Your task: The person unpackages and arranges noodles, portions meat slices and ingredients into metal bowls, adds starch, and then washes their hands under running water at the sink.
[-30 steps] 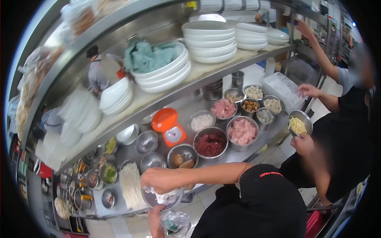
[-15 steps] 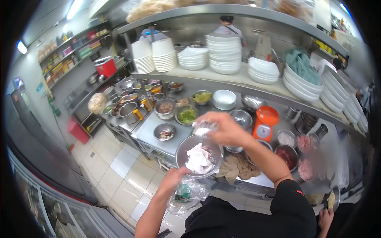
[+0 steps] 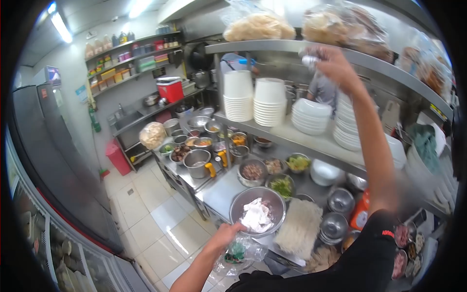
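Note:
My left hand (image 3: 227, 236) grips the near left rim of a steel bowl (image 3: 235, 198), which holds white powder (image 3: 257, 215) lying over reddish pieces. My right hand (image 3: 335, 68) is raised to the upper shelf (image 3: 279, 46), its fingers closed round a small whitish, shiny thing that I cannot make out. A clear plastic bag (image 3: 243, 253) with something green inside hangs just below the bowl. Right of the bowl lies a slab of pale noodles (image 3: 299, 228).
Stacked white bowls (image 3: 270, 102) stand on the middle shelf. Bagged food (image 3: 260, 24) sits on the top shelf. Several ingredient bowls and a pot (image 3: 197, 163) cover the counter. An orange scale (image 3: 360, 211) is at right. A person (image 3: 323, 90) stands behind the shelves.
The view has swung left. My right hand has risen from above the steel bowl to the upper shelf. My left hand still holds the bowl's rim.

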Motion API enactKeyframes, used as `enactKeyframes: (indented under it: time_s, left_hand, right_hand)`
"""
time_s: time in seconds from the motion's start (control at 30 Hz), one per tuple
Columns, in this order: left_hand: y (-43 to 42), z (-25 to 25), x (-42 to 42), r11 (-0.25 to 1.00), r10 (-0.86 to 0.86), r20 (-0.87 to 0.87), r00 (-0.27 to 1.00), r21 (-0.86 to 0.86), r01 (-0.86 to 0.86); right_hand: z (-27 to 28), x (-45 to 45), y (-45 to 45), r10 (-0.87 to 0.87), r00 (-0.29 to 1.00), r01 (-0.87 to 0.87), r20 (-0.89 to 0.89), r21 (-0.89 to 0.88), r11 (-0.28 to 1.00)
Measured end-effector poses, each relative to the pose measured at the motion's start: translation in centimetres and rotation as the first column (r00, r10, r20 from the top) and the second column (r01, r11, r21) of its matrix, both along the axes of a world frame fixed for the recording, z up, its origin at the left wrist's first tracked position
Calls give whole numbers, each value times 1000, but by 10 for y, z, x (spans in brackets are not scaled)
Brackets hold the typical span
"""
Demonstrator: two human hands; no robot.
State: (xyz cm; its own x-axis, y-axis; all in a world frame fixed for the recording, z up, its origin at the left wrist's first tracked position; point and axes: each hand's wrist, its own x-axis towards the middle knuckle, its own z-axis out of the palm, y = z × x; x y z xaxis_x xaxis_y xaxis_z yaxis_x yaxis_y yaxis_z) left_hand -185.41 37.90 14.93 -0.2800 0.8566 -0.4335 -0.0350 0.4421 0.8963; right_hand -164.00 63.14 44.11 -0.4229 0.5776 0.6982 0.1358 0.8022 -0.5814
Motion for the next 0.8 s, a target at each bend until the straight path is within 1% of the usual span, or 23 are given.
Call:
enactKeyframes:
  time_s: [0.03,0.07,0.13,0.17,0.2,0.23,0.27,0.3,0.33,0.37,0.4,0.43,0.47,0.5,0.53,0.57,0.6,0.63,0.67,0.7,0.73,0.77,0.8]
  left_hand:
    - [0,-9,-17,999,36,4,999,28,-36]
    - [-3,-7,-30,998,53,-1,999,27,-53]
    - [-13,0,-54,982,187,27,982,18,-187]
    - [-19,-12,-70,963,251,39,967,95,-254]
    - [-23,-12,-81,952,290,54,955,86,-294]
    - [-29,-9,-93,937,345,17,938,49,-346]
    - [-37,-10,-105,917,400,-18,916,12,-400]
    - [-44,-25,-121,898,433,-73,899,-53,-437]
    - [-50,-33,-129,883,461,-63,885,-59,-465]
    - [-54,-37,-140,859,508,-59,859,-34,-510]
    - [-55,-41,-151,840,542,-54,839,-6,-543]
    - [-57,-47,-165,831,547,-131,827,-37,-556]
    - [-60,-58,-178,827,560,-112,821,18,-561]
    - [-60,-71,-192,829,560,-93,824,81,-554]
    - [-59,-78,-207,822,570,-39,821,55,-567]
    - [-62,-107,-229,823,564,-57,824,124,-555]
    - [-62,-132,-254,897,442,-199,875,107,-429]
    - [-64,-152,-272,883,460,-98,883,-54,-466]
    - [-54,-136,-282,894,445,-67,893,-21,-447]
    - [-49,-123,-291,899,438,-39,898,1,-439]
    - [-42,-122,-309,909,418,-38,908,7,-418]
    - [-36,-124,-325,916,400,-34,916,-21,-401]
    - [-29,-126,-341,923,381,-25,924,-45,-382]
  right_hand:
    - [15,-15,19,-37,999,40,-28,103,994]
    - [33,-32,42,15,999,-8,-48,143,990]
    - [71,-66,78,71,997,-62,-41,193,979]
    - [93,-88,123,158,986,-136,-56,288,948]
    - [112,-108,117,183,981,-175,-65,116,978]
    - [119,-131,110,173,977,-154,-123,151,976]
    - [134,-150,127,220,967,-192,-132,194,962]
    - [154,-170,157,167,979,-143,-115,194,970]
    - [161,-185,161,-73,995,92,-74,290,953]
    - [178,-197,201,-326,944,259,-43,710,655]
    - [203,-207,248,-543,826,274,-148,948,159]
    - [215,-219,270,-556,818,272,-148,951,146]
    - [223,-223,291,-731,671,316,-126,940,128]
    - [234,-220,316,-874,475,366,-104,926,89]
    - [251,-216,359,-857,501,264,-116,964,23]
    - [242,-212,374,-887,437,278,-150,960,-25]
    - [235,-211,390,-602,795,427,-67,767,479]
    - [238,-211,386,-164,964,241,-210,432,869]
    - [248,-207,378,-199,955,280,-218,453,846]
    - [244,-207,370,202,979,-164,-37,450,878]
    - [235,-212,364,580,805,-582,124,353,732]
    - [233,-223,346,563,817,-567,126,356,743]
    - [239,-234,317,82,992,-114,91,435,893]
